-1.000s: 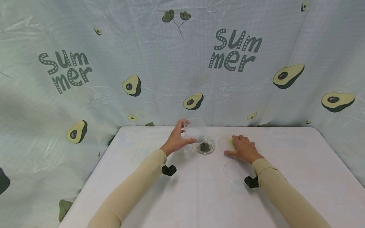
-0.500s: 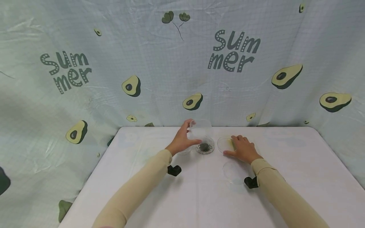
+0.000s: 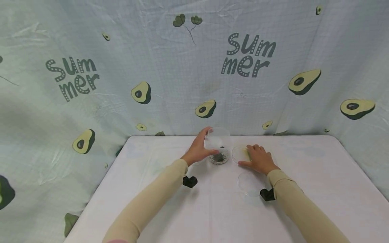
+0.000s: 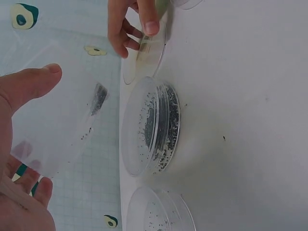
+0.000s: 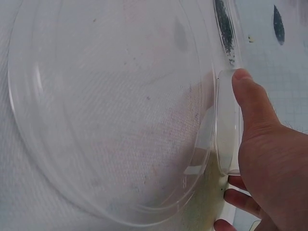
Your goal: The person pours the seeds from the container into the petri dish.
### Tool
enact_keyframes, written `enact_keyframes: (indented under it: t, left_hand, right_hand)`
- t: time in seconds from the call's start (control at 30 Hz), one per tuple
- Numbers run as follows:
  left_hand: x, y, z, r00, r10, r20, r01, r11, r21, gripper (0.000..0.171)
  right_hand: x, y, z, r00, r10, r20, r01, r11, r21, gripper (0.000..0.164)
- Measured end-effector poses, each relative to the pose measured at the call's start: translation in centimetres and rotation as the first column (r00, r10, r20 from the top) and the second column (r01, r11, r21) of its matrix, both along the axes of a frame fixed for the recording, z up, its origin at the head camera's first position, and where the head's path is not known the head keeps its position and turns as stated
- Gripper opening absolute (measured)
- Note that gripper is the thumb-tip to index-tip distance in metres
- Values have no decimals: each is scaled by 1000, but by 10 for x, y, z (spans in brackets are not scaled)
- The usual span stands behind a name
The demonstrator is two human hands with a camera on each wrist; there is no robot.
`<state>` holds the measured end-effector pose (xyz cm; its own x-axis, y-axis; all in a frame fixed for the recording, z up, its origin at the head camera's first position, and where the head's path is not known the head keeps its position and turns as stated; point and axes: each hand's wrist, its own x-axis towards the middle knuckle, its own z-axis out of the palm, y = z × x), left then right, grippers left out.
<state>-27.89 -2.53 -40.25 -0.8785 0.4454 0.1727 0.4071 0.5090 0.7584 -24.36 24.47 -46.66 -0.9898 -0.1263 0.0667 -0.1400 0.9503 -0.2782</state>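
My left hand (image 3: 199, 148) holds a clear, cup-like plastic container (image 3: 218, 137) tilted, thumb on the near side and fingers on the far side. Dark bits (image 4: 99, 98) cling at its lower rim in the left wrist view. Below it, a petri dish (image 4: 166, 125) contains dark granules and pale specks. To the right, my right hand (image 3: 259, 158) rests around another clear petri dish (image 3: 241, 154), thumb and fingers on opposite sides of its rim. Something yellowish-green (image 5: 204, 202) shows beside that dish, partly hidden by the hand.
A further clear dish (image 4: 161, 211) stands left of the granule dish, mostly behind the left hand in the head view. Nearer the person, a clear round dish or lid (image 3: 250, 184) lies by the right wrist. A patterned curtain (image 3: 182, 77) hangs behind the white table (image 3: 209, 209).
My left hand has moved right with the container, which now hangs over the granule dish. Dark bits now show at the container's lower edge. The right hand stays in place.
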Motion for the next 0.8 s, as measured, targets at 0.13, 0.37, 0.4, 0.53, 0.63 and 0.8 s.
enact_keyframes:
  t: [0.13,0.37,0.4,0.53,0.63,0.8]
  left_hand:
    - [0,5,-1,1000,9,4,-9,1000,-28,96]
    - [-2,12,0,999,5,-41,-7,998,-57,93]
    - [-3,13,0,999,0,-50,-3,998,-59,93]
    - [-4,16,0,996,-14,-89,7,998,-70,92]
    - [-5,18,1,993,-20,-115,10,997,-82,91]
    - [-5,21,2,988,-38,-149,21,994,-110,91]
  right_hand:
    - [1,1,0,1000,-5,6,5,1000,2,90]
    - [1,0,2,1000,-6,2,6,1000,7,89]
    - [1,0,2,1000,-7,3,7,1000,10,89]
    - [0,-1,3,1000,-9,10,8,1000,22,89]
    - [-1,-1,4,1000,-7,15,7,1000,25,89]
    - [-1,0,3,1000,-3,19,2,1000,20,89]
